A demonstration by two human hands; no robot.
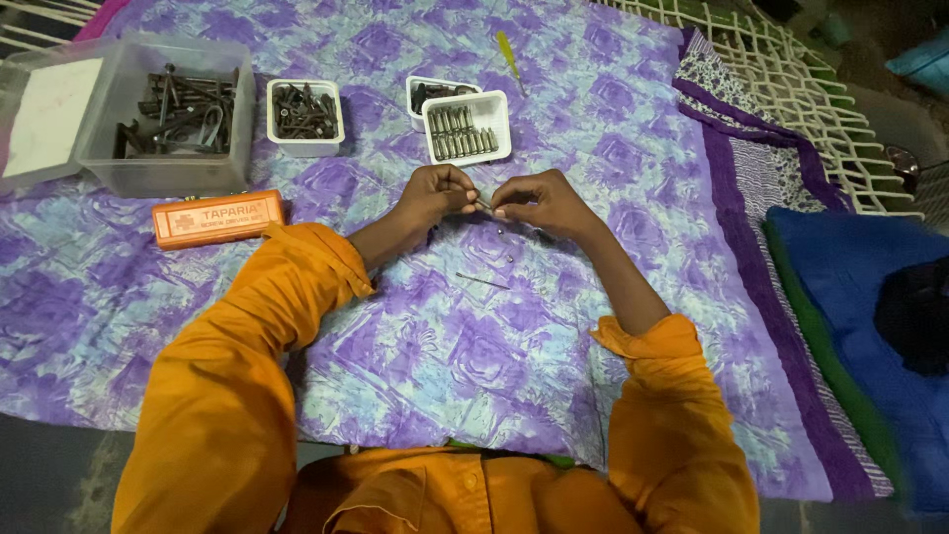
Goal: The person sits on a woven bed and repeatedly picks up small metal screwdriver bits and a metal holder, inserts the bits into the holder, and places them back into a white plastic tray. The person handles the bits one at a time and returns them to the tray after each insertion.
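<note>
Currently, both hands meet over the purple patterned cloth, which covers a bed with a woven net base.

Far to the left of the fingers stands a clear plastic bin of dark screws and bent tools. Nearer, left of the fingers, lies an orange rectangular case. Beyond the fingers and slightly left sits a small white tray of dark screws.

The left hand has its fingers closed in a pinch on one end of a small metal piece. The right hand pinches the other end, so the piece is held between both hands just above the cloth. Its exact kind is too small to tell.

Directly beyond the fingers stands a white tray of metal bits in a row, with a yellow-handled tool further on. A thin metal pin lies on the cloth just below the hands.

Judgement: the step in hand is joining or adjusting the small piece. The next move calls for a steady two-handed pinch and fine alignment.

To the right lies a folded blue blanket.
</note>
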